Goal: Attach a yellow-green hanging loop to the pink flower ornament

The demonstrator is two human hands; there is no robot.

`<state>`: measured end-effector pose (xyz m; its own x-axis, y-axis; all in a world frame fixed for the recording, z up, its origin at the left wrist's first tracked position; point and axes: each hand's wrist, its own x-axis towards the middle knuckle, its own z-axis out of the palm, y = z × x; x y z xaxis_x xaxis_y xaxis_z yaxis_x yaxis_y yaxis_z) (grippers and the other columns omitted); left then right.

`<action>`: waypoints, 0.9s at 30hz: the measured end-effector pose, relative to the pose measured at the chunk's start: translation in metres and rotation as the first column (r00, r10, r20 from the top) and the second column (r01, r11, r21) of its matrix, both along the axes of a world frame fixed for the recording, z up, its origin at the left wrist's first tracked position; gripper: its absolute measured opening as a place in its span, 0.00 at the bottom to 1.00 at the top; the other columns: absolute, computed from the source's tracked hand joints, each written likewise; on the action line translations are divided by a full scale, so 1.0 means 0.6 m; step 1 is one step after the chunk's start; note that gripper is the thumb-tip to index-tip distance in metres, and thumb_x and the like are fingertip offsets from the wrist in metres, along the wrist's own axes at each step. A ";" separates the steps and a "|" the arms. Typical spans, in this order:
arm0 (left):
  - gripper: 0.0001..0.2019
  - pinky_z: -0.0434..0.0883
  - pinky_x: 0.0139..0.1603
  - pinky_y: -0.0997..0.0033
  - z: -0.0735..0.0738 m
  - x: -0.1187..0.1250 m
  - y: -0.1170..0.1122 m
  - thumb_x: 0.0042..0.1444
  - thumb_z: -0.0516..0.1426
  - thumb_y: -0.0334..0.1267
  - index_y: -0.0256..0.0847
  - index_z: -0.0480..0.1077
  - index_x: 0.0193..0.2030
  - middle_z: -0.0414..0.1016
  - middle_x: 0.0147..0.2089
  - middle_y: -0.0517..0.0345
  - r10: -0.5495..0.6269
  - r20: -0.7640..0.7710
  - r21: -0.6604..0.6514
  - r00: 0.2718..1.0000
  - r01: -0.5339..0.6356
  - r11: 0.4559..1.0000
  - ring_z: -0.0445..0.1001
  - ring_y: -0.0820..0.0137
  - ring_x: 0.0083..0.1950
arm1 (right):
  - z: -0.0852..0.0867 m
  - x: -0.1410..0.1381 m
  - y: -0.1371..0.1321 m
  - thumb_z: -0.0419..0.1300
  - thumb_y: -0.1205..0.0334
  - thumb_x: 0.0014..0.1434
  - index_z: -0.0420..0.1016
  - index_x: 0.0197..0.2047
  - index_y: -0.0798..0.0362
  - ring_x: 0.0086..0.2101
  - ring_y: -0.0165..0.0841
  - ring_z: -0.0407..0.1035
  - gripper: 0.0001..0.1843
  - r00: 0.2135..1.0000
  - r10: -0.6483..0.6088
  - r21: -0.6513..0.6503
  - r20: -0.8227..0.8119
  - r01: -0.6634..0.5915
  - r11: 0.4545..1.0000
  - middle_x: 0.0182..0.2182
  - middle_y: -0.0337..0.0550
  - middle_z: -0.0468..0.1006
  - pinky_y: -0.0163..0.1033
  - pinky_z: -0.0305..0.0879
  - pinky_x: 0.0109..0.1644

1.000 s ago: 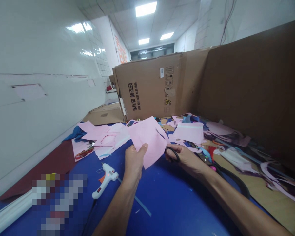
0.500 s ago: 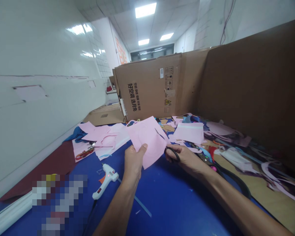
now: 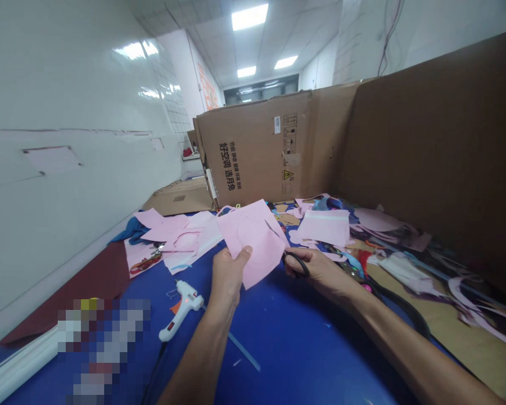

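Observation:
My left hand [image 3: 226, 278] grips the lower left edge of a pink sheet of paper or felt [image 3: 255, 242], with the thumb on top. My right hand [image 3: 316, 271] is shut on black-handled scissors [image 3: 297, 264] at the sheet's right edge. The blades are hidden behind the sheet. A thin slit [image 3: 272, 229] shows in the sheet above the scissors. Other pink cut pieces [image 3: 189, 239] lie just beyond my left hand, and a pale pink piece [image 3: 324, 228] lies beyond my right.
A white hot glue gun [image 3: 182, 311] with a black cord lies on the blue table surface [image 3: 290, 343] near my left forearm. Cardboard panels [image 3: 257, 149] stand along the back and right. Mixed scraps [image 3: 405, 270] cover the right side, beside a white wall [image 3: 76, 112].
The pink sheet has shifted slightly in my hands, and the scissors have stayed at its right edge. Neither hand has moved much.

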<state>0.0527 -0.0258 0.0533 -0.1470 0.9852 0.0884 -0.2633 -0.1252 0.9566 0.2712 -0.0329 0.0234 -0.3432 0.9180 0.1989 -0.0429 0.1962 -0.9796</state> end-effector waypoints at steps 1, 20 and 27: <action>0.24 0.80 0.51 0.57 -0.001 0.000 0.000 0.44 0.75 0.45 0.32 0.85 0.47 0.88 0.48 0.40 0.000 -0.006 0.001 1.000 0.000 1.000 0.86 0.54 0.45 | -0.001 0.001 0.000 0.68 0.36 0.65 0.74 0.32 0.52 0.32 0.33 0.57 0.27 1.000 0.000 0.002 0.002 0.000 1.000 0.29 0.37 0.69 0.40 0.50 0.38; 0.24 0.80 0.51 0.55 -0.002 -0.003 0.004 0.42 0.77 0.46 0.33 0.85 0.43 0.88 0.45 0.40 -0.007 -0.028 -0.021 1.000 0.007 1.000 0.86 0.54 0.43 | 0.017 -0.003 -0.008 0.72 0.33 0.58 0.75 0.32 0.51 0.32 0.32 0.56 0.29 1.000 -0.015 -0.047 0.000 0.015 0.999 0.29 0.37 0.68 0.39 0.53 0.37; 0.24 0.80 0.51 0.56 0.005 -0.003 0.000 0.42 0.76 0.46 0.33 0.85 0.43 0.88 0.44 0.41 -0.032 -0.010 0.001 0.999 0.032 0.999 0.86 0.54 0.44 | 0.025 -0.004 -0.012 0.72 0.31 0.56 0.75 0.31 0.51 0.32 0.33 0.57 0.30 0.999 -0.039 -0.041 0.029 0.041 0.998 0.29 0.37 0.68 0.39 0.54 0.38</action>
